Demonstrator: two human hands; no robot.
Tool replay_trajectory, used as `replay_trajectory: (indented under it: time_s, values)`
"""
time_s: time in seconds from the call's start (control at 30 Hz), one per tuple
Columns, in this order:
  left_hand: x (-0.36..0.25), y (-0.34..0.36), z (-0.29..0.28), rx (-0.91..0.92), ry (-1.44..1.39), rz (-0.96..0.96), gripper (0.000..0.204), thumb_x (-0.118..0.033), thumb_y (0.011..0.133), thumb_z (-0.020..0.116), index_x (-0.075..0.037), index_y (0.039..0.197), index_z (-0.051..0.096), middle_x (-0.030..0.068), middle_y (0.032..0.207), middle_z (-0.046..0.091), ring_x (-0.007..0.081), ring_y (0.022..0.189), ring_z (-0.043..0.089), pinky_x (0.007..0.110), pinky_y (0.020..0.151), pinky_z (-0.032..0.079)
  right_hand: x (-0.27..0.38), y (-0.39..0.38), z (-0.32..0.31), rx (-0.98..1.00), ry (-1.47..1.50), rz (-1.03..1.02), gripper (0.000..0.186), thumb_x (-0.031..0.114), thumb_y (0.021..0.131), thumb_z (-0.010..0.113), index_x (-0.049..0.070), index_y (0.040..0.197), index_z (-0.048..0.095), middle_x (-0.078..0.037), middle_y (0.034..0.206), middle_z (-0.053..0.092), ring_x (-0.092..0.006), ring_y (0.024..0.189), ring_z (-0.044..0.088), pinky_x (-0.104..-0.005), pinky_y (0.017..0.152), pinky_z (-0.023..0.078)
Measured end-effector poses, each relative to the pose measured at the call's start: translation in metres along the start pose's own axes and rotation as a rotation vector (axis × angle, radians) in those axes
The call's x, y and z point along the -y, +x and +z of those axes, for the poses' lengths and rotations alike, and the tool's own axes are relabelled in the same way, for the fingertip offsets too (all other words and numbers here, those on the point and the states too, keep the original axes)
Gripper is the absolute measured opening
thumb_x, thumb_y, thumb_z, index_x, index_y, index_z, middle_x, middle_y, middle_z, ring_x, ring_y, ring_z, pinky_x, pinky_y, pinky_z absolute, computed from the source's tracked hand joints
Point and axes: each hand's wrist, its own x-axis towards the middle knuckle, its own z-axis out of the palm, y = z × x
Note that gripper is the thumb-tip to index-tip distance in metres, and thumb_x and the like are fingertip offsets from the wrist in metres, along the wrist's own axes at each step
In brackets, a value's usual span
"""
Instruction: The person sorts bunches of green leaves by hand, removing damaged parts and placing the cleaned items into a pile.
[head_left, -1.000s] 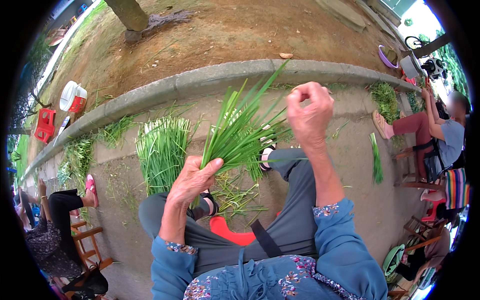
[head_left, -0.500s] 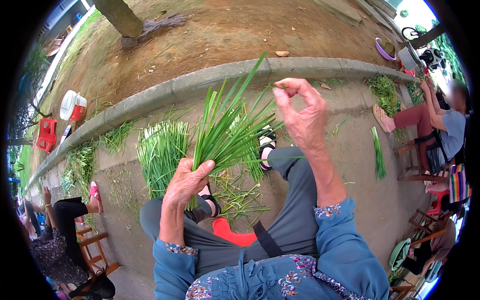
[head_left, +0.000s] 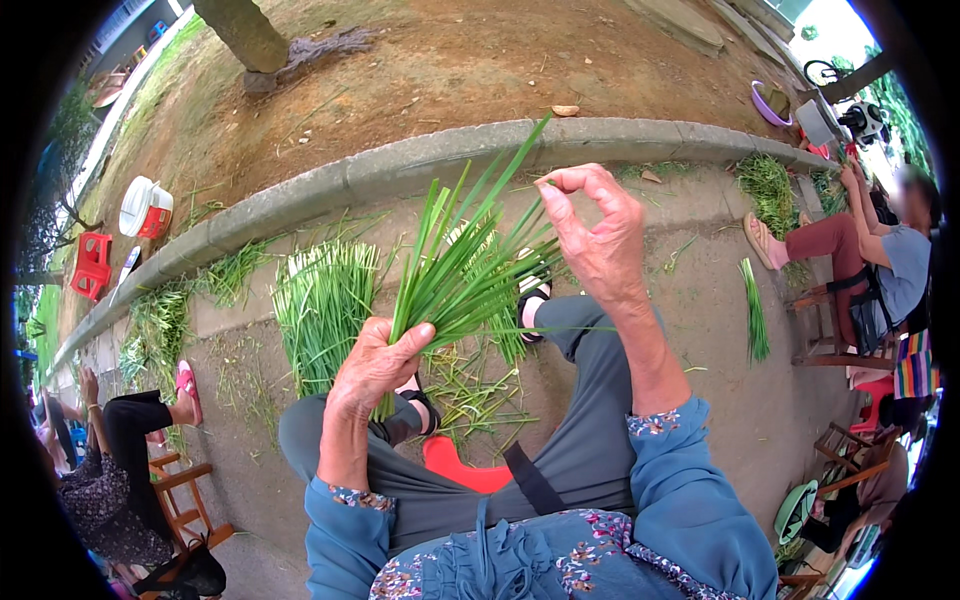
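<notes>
At the far left, a red plastic stool stands on the earth beyond the kerb, with a white bucket with a red patch just to its right. Nearer on the left, a co-worker in dark patterned clothing sits by a wooden chair, one foot in a pink shoe. Beyond that foot, a loose heap of greens lies along the kerb.

Further right, a neat pile of green stalks lies on the pavement, pale ends to the far side. Just right of it and nearer, the left hand grasps a bunch of long green leaves, thumb across the stalks. The stalk ends poke out below the fist, and the blades fan upward and to the right, in front of the person's body. Beneath the bunch, scattered trimmings lie between the feet, and a red seat shows between the knees.

To the right of the leaf tips, the right hand is raised, thumb and forefinger pinched into a ring; whether a scrap sits between the tips is too small to tell.

Well to the right, a slim green bundle lies on the pavement. Beyond it are another heap of greenery and a seated person in a grey top.
</notes>
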Motion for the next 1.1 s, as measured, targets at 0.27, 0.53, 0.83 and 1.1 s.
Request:
replay_trajectory:
  time_s: [0.27, 0.53, 0.83, 1.1]
  values:
    - [0.0031, 0.001, -0.0004, 0.02, -0.007, 0.008, 0.026, -0.03, 0.088, 0.062, -0.004, 0.083, 0.062, -0.0097, 0.049, 0.033, 0.0014, 0.038, 0.024, 0.021, 0.036, 0.015, -0.0005, -0.003, 0.001, 0.147, -0.004, 0.039, 0.007, 0.01, 0.078, 0.064, 0.003, 0.078, 0.063, -0.007, 0.074, 0.063, -0.0219, 0.07, 0.06, -0.036, 0.07, 0.044]
    - [0.0029, 0.0005, -0.0009, 0.043, -0.015, 0.018, 0.029, -0.032, 0.088, 0.062, -0.004, 0.079, 0.062, -0.0091, 0.049, 0.033, 0.0019, 0.038, 0.024, 0.022, 0.036, 0.015, 0.0009, -0.0062, 0.0023, 0.274, 0.118, 0.176, 0.014, 0.014, 0.077, 0.067, 0.001, 0.082, 0.065, -0.01, 0.078, 0.065, -0.0237, 0.075, 0.062, -0.0349, 0.072, 0.047]
    - [-0.0004, -0.0015, 0.0003, 0.037, 0.012, 0.009, 0.031, -0.032, 0.087, 0.062, -0.002, 0.08, 0.063, -0.0086, 0.049, 0.035, 0.0022, 0.038, 0.025, 0.021, 0.036, 0.016, -0.0013, -0.0083, 0.0006, 0.406, 0.088, 0.223, 0.013, 0.009, 0.079, 0.065, -0.002, 0.086, 0.064, -0.007, 0.08, 0.065, -0.0146, 0.079, 0.06, -0.0292, 0.077, 0.045]
    - [-0.0014, -0.0014, 0.0009, 0.042, 0.003, 0.003, 0.032, -0.033, 0.087, 0.062, -0.001, 0.083, 0.064, -0.0085, 0.049, 0.035, 0.0022, 0.038, 0.025, 0.021, 0.036, 0.016, -0.0015, -0.0086, 0.0, 0.422, 0.193, 0.302, 0.009, 0.007, 0.078, 0.063, -0.001, 0.083, 0.064, -0.006, 0.076, 0.065, -0.0132, 0.076, 0.059, -0.029, 0.074, 0.045]
